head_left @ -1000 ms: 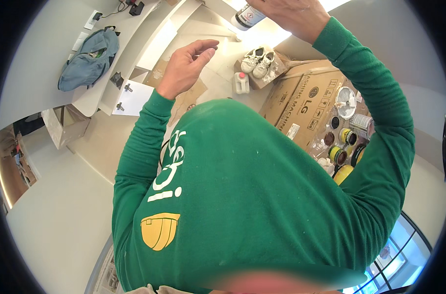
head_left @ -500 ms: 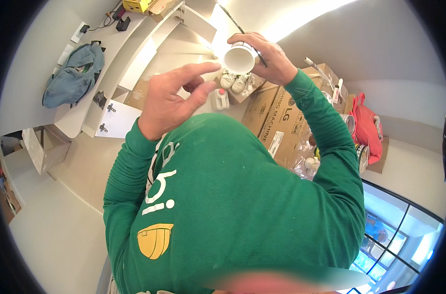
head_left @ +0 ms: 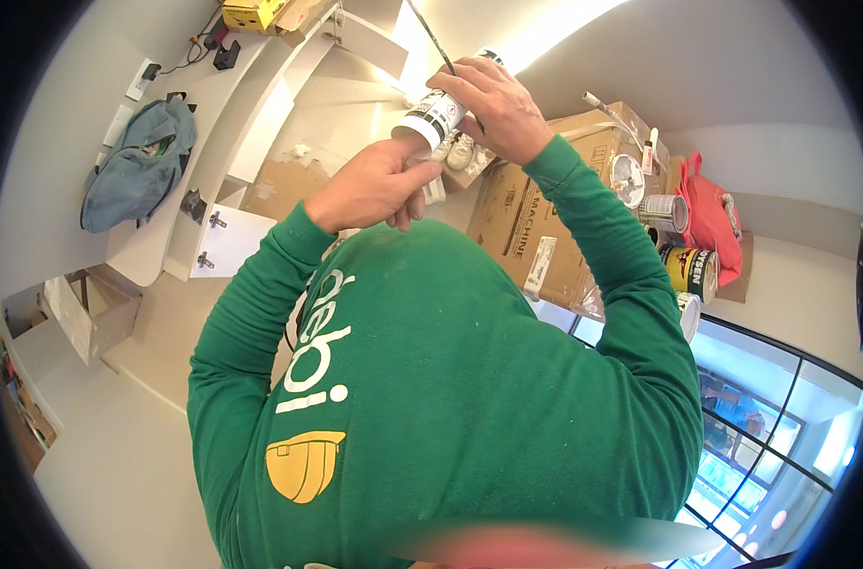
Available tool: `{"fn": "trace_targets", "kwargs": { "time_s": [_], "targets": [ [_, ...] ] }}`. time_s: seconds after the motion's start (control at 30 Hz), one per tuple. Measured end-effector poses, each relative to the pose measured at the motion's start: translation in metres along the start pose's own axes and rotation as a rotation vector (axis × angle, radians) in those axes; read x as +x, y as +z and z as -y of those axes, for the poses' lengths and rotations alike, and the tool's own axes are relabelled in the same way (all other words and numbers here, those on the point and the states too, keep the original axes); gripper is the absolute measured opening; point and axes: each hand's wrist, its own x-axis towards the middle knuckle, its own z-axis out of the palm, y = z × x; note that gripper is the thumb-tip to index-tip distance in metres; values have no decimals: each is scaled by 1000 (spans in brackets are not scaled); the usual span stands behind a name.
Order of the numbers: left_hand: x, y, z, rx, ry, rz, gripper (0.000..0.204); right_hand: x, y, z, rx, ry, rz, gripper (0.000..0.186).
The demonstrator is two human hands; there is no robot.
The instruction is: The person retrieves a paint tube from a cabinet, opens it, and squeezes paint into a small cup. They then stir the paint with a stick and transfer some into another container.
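My right hand [head_left: 493, 109], above centre, is closed round a white printed cylindrical container [head_left: 431, 119] and a thin dark rod [head_left: 431, 43], which lies along it and sticks out beyond the fingers. The container lies tilted toward my left hand [head_left: 374, 190]. That hand is at the container's lower end, with its index finger apparently inside or behind the rim and its tip hidden. Its thumb and other fingers are loosely bent and apart, not wrapped round anything visible.
White shoes [head_left: 460, 150] sit behind my hands. A large cardboard box [head_left: 498, 228] carries paint cans [head_left: 687, 270] at the right, beside a red bag [head_left: 711, 223]. A blue backpack [head_left: 137, 166], a cabinet door [head_left: 232, 247] and a yellow box [head_left: 251, 14] are left. A black-framed window [head_left: 763, 427] is lower right.
My right hand came down from the top with the container, which has since turned from its open end facing me to sideways. My left hand has moved in to its rim.
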Motion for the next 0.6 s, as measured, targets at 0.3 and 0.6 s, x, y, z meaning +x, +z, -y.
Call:
{"fn": "trace_targets", "kwargs": {
  "time_s": [0.3, 0.6],
  "targets": [
    [11, -7, 41, 1115, 444, -449, 25, -2, 25, 5, -46, -22, 90, 54],
    [7, -16, 24, 263, 11, -120, 31, -16, 56, 7, 153, 90, 117, 46]
  ]
}}
